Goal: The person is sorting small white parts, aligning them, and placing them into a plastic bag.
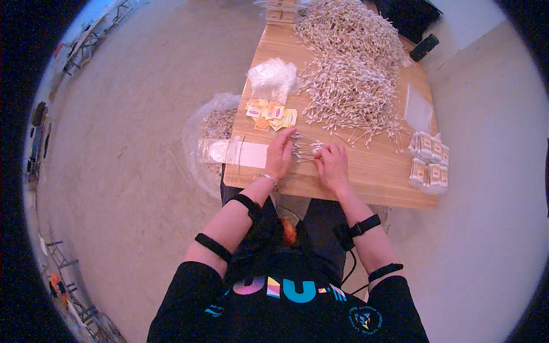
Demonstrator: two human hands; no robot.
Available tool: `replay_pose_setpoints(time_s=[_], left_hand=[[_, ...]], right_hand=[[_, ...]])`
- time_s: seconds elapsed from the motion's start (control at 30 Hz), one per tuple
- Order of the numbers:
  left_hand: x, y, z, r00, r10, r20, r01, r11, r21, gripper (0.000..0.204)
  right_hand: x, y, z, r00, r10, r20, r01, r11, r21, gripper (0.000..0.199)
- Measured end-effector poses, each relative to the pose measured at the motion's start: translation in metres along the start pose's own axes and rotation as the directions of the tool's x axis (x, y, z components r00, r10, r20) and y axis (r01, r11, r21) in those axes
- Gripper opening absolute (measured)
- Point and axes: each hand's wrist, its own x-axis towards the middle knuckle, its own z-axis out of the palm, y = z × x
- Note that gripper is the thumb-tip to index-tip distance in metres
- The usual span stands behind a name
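Both hands gather a small bunch of cotton swabs near the middle of the frame

The left hand [280, 155] and right hand [333, 166] curl their fingers around the little bunch [306, 150]; a few filled packs [429, 162] sit at right, but the big swab heap [349, 68] above looks barely used

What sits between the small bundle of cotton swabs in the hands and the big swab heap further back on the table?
In the head view, only bare wooden table with a few stray swabs separates the bundle from the heap.
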Motion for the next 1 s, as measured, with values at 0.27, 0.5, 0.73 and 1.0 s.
replay_pose_setpoints(time_s=[0.27,0.5,0.73,1.0], left_hand=[[-0.001,0.003,0.0,0.999,0.04,0.006,-0.04,0.999,0.007,0.031],[-0.006,0.003,0.001,0.984,0.1,0.146,-0.121,0.982,0.143,0.026],[-0.005,0.003,0.002,0.968,0.125,0.218,-0.161,0.974,0.159,0.028],[-0.003,0.0,0.001,0.943,0.142,0.302,-0.215,0.951,0.223,0.033]], right_hand=[[0.001,0.021,0.005,0.989,0.128,0.077,-0.14,0.975,0.174,0.011],[-0.004,0.012,0.004,0.995,0.057,-0.083,-0.054,0.998,0.037,0.012],[-0.004,-0.004,0.009,0.997,-0.073,-0.021,0.073,0.997,-0.01,0.01],[-0.005,-0.006,0.009,0.999,-0.008,-0.053,0.012,0.996,0.091,0.008]])
